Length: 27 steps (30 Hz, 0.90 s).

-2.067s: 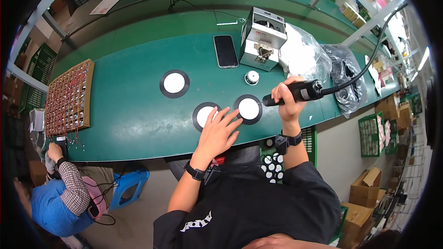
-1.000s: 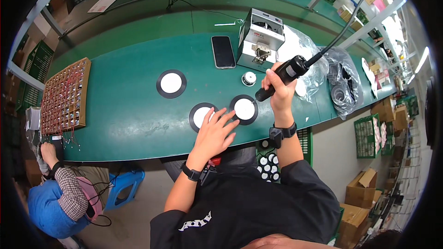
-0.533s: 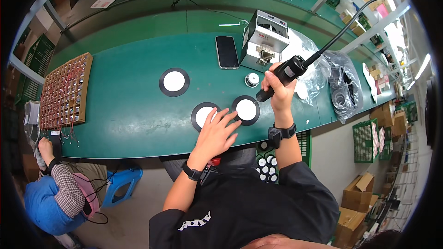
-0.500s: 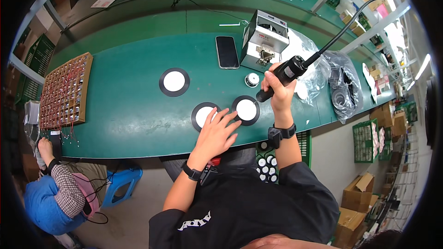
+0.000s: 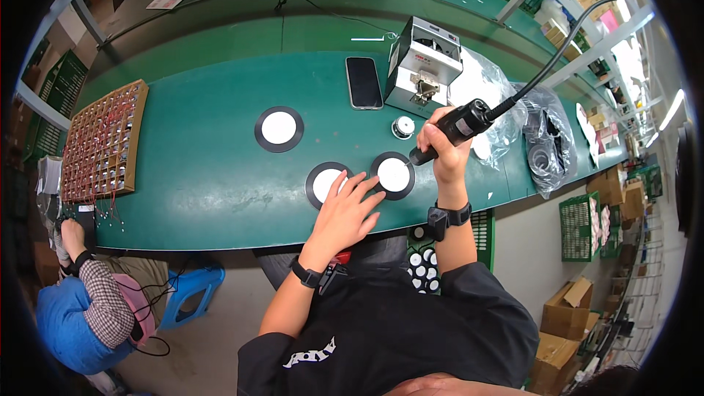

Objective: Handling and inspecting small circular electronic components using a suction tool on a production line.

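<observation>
In my right hand [image 5: 444,148] is a black corded electric screwdriver [image 5: 458,126], held at a slant. Its tip reaches the right edge of a black-rimmed disc with a white centre [image 5: 394,175]. My left hand [image 5: 345,213] lies spread with its fingers apart. Its fingertips rest over a second such disc [image 5: 320,183] and reach the left edge of the first one. Farther off on the green bench sits a third black-rimmed white disc [image 5: 279,128]. A small round metal part with a white top [image 5: 402,127] stands just beyond my right hand.
A grey machine [image 5: 425,66] and a black phone [image 5: 364,83] stand at the back. Clear plastic bags [image 5: 546,139] lie to the right. A wooden compartment tray [image 5: 106,143] with red wires is at left, near a co-worker in blue [image 5: 81,323]. Below the bench edge, a green crate [image 5: 482,238] shows.
Both hands and the screwdriver hold nearly the same place. The whole view has shifted very slightly.
</observation>
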{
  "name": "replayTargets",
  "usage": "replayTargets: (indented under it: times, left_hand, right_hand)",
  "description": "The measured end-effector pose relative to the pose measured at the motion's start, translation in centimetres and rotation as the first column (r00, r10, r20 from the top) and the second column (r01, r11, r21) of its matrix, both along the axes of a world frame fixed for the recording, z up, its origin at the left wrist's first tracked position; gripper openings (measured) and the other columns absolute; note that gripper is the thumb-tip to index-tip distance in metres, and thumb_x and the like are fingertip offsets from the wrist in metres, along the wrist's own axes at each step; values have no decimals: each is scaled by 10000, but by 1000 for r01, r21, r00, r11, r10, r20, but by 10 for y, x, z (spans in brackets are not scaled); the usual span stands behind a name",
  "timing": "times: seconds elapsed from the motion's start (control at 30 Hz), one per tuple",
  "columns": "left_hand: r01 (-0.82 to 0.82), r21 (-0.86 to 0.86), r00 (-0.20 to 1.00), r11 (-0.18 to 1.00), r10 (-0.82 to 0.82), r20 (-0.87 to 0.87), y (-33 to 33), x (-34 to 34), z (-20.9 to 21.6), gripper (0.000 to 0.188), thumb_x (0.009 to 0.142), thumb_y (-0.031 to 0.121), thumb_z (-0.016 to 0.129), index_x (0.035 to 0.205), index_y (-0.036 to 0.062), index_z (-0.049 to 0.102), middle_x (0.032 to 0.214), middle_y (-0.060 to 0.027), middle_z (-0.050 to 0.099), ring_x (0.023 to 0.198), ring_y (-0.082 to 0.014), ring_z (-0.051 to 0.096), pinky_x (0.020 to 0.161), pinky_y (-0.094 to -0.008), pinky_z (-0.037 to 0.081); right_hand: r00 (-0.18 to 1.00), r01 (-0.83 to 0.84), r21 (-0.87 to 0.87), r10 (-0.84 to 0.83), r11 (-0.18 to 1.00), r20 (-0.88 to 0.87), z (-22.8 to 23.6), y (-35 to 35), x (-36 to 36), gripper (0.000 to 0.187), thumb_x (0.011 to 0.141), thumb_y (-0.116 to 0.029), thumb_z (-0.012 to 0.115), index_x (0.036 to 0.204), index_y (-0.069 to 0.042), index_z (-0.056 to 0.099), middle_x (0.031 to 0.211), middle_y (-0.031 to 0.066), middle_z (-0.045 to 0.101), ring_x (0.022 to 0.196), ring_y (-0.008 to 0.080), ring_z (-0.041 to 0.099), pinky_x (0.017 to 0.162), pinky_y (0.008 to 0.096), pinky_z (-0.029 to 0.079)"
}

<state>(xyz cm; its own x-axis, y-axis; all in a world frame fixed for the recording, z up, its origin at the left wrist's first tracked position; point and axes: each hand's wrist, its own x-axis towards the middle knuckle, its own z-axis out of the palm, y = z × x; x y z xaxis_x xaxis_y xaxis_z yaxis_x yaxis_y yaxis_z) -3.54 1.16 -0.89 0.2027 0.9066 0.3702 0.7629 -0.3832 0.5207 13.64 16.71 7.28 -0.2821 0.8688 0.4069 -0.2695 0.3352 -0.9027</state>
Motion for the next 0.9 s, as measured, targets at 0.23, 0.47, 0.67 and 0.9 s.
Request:
replayTargets:
  times: [0.23, 0.47, 0.67, 0.9]
  left_hand:
    - [-1, 3, 1000, 1000, 1, -8, 0, 0, -3, 386, 886, 254, 722, 1248, 120, 699, 1457, -79, 573, 1399, -310, 486, 1228, -537, 293]
    - [-2, 11, 1000, 1000, 2, -8, -1, 1, -5, 391, 890, 256, 719, 1254, 116, 692, 1457, -84, 568, 1401, -310, 484, 1234, -535, 286]
    - [-11, 36, 1000, 999, 12, -26, -3, 1, -9, 389, 892, 252, 716, 1256, 117, 688, 1457, -83, 567, 1404, -305, 482, 1237, -533, 283]
    - [-20, 58, 999, 998, 22, -30, -3, 6, -8, 387, 892, 244, 716, 1255, 115, 686, 1472, -83, 565, 1403, -303, 487, 1236, -531, 288]
  right_hand:
    - [1000, 0, 32, 1, 999, -26, -3, -1, 0, 238, 899, -80, 704, 1062, -11, 545, 705, 72, 541, 574, 176, 539, 593, 336, 477]
    - [989, 13, 56, -4, 998, -151, -8, 4, 13, 229, 941, -101, 675, 1108, -7, 551, 706, 62, 519, 574, 174, 526, 593, 348, 481]
    - [988, 85, 27, -81, 996, -128, 27, 27, 14, 209, 960, -73, 669, 1132, -2, 574, 711, 57, 531, 572, 169, 536, 584, 350, 488]
    - [944, 315, 247, -277, 916, -176, 71, 122, -20, 179, 916, -52, 750, 1027, -11, 615, 696, 50, 580, 535, 138, 557, 546, 302, 480]
